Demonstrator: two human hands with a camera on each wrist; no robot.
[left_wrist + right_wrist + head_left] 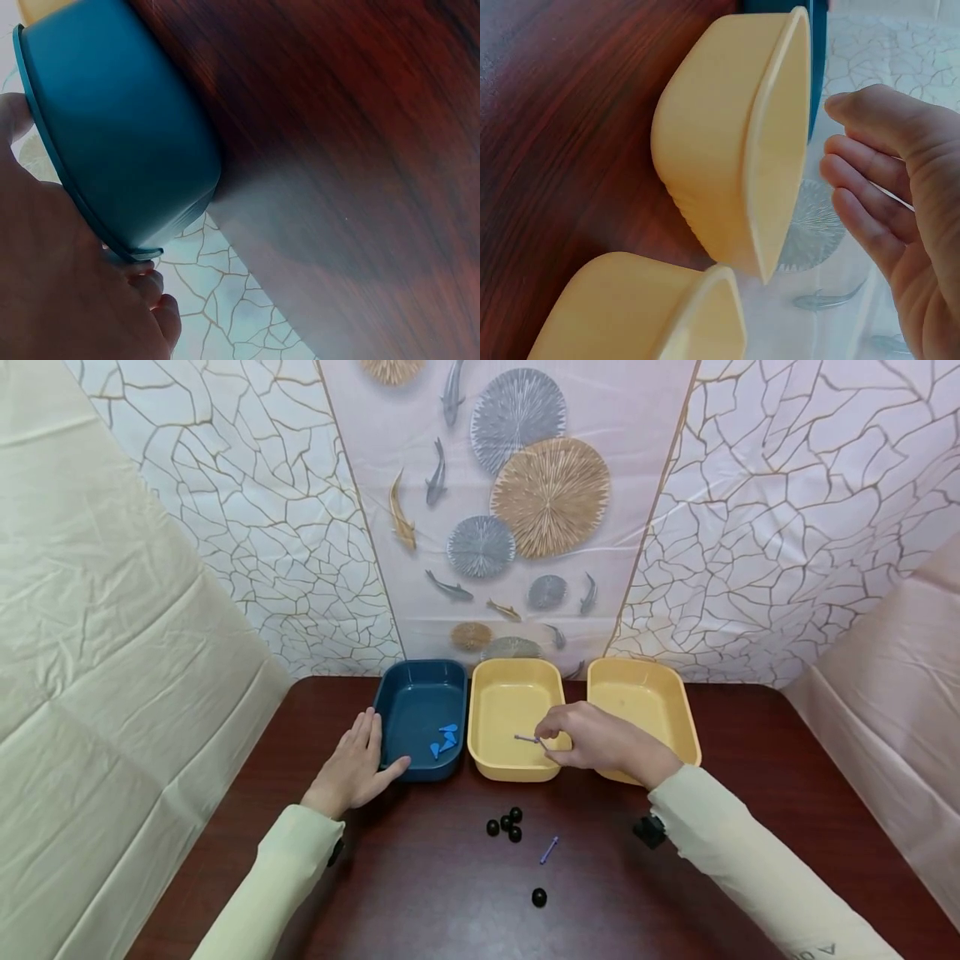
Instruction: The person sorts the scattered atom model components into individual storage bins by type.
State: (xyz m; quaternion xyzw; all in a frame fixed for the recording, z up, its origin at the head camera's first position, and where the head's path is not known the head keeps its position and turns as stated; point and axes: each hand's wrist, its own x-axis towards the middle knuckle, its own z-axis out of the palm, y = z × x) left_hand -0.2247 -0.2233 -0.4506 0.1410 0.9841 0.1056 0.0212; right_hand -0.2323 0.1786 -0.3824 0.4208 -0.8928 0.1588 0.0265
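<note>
My left hand (352, 764) rests with straight fingers along the left wall of the dark blue bin (420, 672), thumb over its front rim. Several small blue teardrop-shaped pieces (447, 737) lie inside that bin. Over the right side of the middle yellow bin (516, 772) is my right hand (596, 739), thumb and index finger apart. Two thin purple sticks (525, 739) show in this bin, one of them just under the fingertips. In the right wrist view nothing shows between the thumb (870, 112) and the other fingers.
Another yellow bin (686, 718) stands to the right, partly behind my right forearm. On the dark wooden table (420, 877) are several black balls (515, 833) and one purple stick (549, 850). A patterned cloth (517, 593) hangs behind the bins.
</note>
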